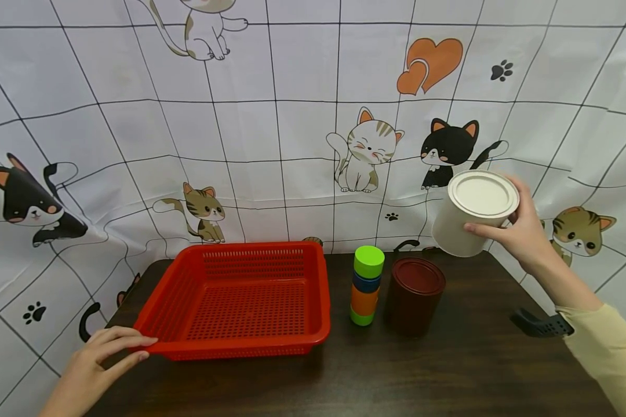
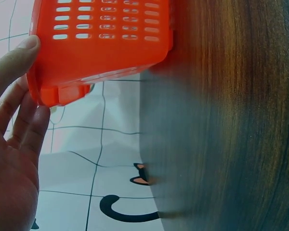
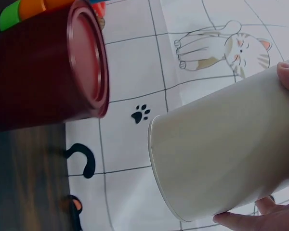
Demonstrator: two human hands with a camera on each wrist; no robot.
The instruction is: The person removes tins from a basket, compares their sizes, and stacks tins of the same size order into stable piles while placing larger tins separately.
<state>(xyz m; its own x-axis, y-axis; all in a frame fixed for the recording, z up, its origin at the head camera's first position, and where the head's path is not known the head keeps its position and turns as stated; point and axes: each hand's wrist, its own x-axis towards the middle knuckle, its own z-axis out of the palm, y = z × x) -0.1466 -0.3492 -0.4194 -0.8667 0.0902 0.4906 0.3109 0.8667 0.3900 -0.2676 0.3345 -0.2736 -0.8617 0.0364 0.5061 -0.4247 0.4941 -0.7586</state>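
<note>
My right hand [image 1: 527, 231] grips a cream-white lidded canister [image 1: 461, 229] near its top, thumb on the near side. The canister is tilted and held up over the back right of the table; its smooth side [image 3: 226, 144] fills much of the right wrist view. My left hand [image 1: 96, 362] pinches the front left corner of a red plastic basket [image 1: 240, 347], with the thumb [image 2: 14, 62] on one side of the rim and the fingers on the other. A dark red lidded canister [image 1: 414, 295] stands on the table, left of and below the white one.
A stack of green, blue and orange cups [image 1: 366, 284] stands between the basket and the dark red canister. The dark wooden table [image 1: 386, 376] meets a white cat-print sheet [image 1: 292, 127] at its back edge. A black strap [image 1: 542, 323] is on my right wrist.
</note>
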